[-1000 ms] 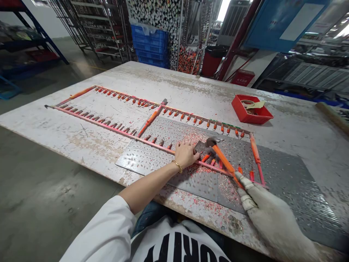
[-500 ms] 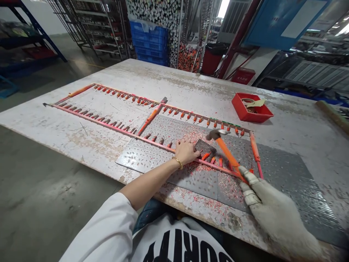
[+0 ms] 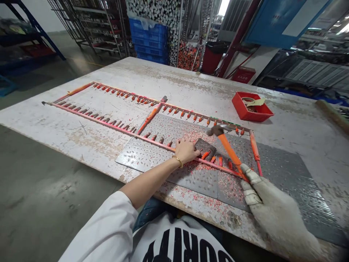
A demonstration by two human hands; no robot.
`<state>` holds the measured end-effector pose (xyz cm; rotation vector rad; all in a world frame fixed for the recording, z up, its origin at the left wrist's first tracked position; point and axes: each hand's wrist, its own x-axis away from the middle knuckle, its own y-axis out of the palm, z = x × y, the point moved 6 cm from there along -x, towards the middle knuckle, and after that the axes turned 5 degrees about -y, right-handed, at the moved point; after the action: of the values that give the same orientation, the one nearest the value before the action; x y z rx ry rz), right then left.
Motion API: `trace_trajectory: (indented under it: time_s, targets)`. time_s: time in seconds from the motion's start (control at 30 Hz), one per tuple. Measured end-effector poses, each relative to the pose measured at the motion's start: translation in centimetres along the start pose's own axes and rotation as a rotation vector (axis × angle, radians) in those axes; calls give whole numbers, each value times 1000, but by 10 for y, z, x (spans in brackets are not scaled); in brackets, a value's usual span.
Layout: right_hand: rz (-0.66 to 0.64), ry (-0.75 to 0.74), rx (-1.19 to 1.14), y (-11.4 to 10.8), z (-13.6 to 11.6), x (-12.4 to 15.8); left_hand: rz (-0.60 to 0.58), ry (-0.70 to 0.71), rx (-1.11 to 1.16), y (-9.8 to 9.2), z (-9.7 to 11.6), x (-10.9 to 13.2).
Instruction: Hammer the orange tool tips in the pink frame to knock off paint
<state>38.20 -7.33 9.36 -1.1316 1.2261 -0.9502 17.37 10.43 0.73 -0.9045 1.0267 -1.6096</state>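
My bare left hand (image 3: 185,151), a gold bracelet at its wrist, has its fingers curled over the near pink rail of a long ladder-like metal frame (image 3: 109,125). Beside those fingertips lies a dark square metal block (image 3: 201,145), with an orange peg (image 3: 205,155) resting across it. Rows of orange and brown pegs with hooked wires line both long rails. In a white glove with taped fingers, my right hand (image 3: 272,205) grips the orange handle of a claw hammer (image 3: 228,148). The hammer head is in the air above and right of the block.
Grey dimpled mats (image 3: 152,156) lie under the frame's right half, strewn with pink and orange chips. A red tray (image 3: 251,113) holding a tape roll sits toward the back right of the worn white table (image 3: 68,140). Blue crates (image 3: 149,40) are stacked beyond the table.
The hammer has shifted slightly to the right and its head is a little higher beside the block. My left hand keeps its place on the rail.
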Motion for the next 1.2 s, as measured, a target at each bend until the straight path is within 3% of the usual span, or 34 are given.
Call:
trace_trajectory:
  time_s: [0.07,0.23,0.5,0.67,0.73,0.93,1.0,1.13,1.2]
  targets:
    - [-30,-12,32,1,-5,-2,-5,-4,2,0,0,0]
    - [-284,-122,84,31,-10,-3,5,-4,8,0,0,-1]
    - [3,-25,93,-6,-5,-2,3,7,-17,0,1,1]
    - [-260,-120,134,29,-10,-4,13,7,-12,0,1,1]
    - [-248,-125,131,30,-7,-2,17,5,-5,1,0,1]
    - [8,-95,90,-2,-10,2,27,10,-16,3,-1,1]
    - [-19,-91,97,3,-12,0,31,10,-13,3,-1,1]
    - [-226,-130,113,32,-9,-1,46,31,24,1,0,2]
    - [-225,-131,105,32,-3,0,48,31,33,1,0,3]
